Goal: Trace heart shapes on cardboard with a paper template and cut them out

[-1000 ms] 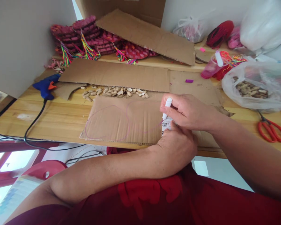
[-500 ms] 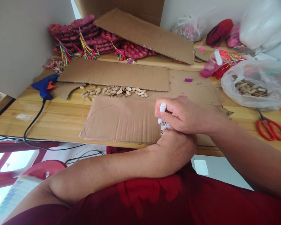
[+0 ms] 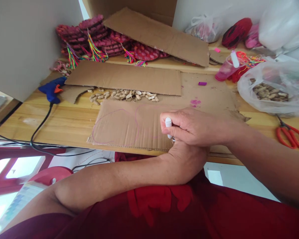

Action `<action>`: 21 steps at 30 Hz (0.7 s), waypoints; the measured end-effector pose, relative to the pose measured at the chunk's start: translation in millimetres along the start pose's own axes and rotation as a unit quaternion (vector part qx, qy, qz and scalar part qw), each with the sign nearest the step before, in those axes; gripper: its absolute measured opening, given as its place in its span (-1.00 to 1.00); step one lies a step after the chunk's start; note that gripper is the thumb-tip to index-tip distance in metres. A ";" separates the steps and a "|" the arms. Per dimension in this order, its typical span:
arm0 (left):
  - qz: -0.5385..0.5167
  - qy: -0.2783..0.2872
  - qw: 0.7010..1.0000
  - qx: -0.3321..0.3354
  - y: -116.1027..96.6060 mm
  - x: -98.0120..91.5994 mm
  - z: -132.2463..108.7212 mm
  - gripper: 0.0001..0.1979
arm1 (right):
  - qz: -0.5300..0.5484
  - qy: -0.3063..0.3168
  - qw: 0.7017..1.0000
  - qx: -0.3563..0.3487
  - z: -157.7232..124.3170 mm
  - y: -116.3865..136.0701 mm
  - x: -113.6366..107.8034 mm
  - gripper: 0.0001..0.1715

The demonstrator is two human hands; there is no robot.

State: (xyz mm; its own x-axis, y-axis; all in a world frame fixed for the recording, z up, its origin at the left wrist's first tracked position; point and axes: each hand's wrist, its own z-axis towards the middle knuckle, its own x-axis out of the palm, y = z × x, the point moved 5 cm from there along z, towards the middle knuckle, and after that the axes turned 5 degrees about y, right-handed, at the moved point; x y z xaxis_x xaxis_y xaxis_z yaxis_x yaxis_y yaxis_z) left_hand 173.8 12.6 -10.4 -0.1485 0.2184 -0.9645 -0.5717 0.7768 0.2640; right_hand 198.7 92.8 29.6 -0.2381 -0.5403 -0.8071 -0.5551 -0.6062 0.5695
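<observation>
By pale walls (image 3: 32, 39), cardboard (image 3: 116, 124) on tabletop (image 3: 59, 124)

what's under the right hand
The left hand is partly under the right hand, with cardboard beneath. A sliver of something shows beside the white marker; its remainder and much of the left hand are covered.

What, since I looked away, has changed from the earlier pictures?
The right hand moved the pen left and closer in, uncovering pink stains on the cardboard. Nothing was let go or newly held. The left hand, glue gun and scissors stayed put.
</observation>
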 end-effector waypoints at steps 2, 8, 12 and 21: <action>0.006 -0.002 1.000 -0.004 -0.3 0.6 0.4 -0.41 | 0.009 0.017 1.000 -0.005 0.6 0.8 2.0 -0.77; -0.021 0.030 0.999 0.034 1.3 -2.0 0.7 -0.50 | -0.026 -0.040 0.999 0.003 2.3 -5.5 -4.3 -0.71; -0.004 0.000 1.000 0.001 4.1 -5.4 -0.1 -0.45 | -0.005 -0.007 1.000 -0.027 1.1 -1.5 0.7 -0.78; -0.012 0.019 0.999 0.032 3.8 -3.4 3.3 -0.47 | -0.023 -0.026 0.999 0.008 0.8 -5.8 -5.0 -0.73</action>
State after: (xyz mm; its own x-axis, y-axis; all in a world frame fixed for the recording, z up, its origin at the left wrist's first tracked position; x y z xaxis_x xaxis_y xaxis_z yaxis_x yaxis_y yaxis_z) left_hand 174.8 16.7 -6.0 -0.1676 0.1776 -0.9697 -0.5227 0.8180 0.2402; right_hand 202.5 99.5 30.2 -0.2527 -0.4811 -0.8395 -0.5796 -0.6195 0.5295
